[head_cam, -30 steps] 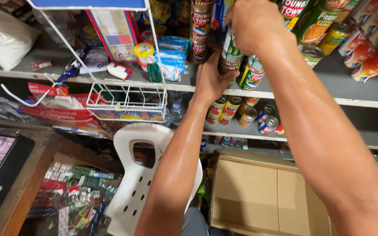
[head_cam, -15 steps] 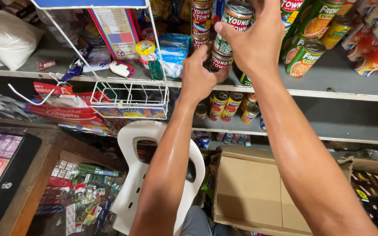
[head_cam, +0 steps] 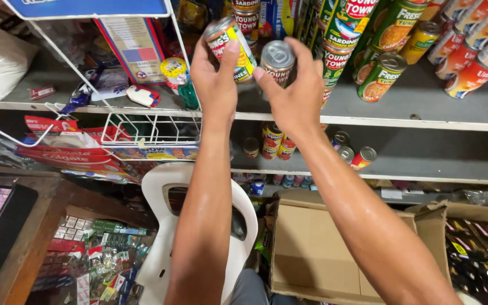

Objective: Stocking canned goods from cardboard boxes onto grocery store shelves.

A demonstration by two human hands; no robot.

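My left hand (head_cam: 214, 79) grips a small tin can (head_cam: 233, 45) with a red, yellow and green label, held up in front of the grey upper shelf (head_cam: 413, 107). My right hand (head_cam: 297, 93) holds a second can (head_cam: 278, 59) right beside it, its silver pull-tab lid facing me. The two cans nearly touch. Behind them on the shelf stand stacked green cans (head_cam: 382, 76) and red cans (head_cam: 467, 76). Both forearms reach up from below.
A white wire rack (head_cam: 142, 133) hangs off the shelf at left. The lower shelf (head_cam: 425, 164) holds a few small cans (head_cam: 272, 141). Below stand a white plastic chair (head_cam: 165, 226), an open cardboard box (head_cam: 317, 254) and a wooden counter (head_cam: 24, 243) with packets.
Both hands have come down and left from the stacked cans at the upper shelf. Each now holds a separate can, held side by side and nearer to me.
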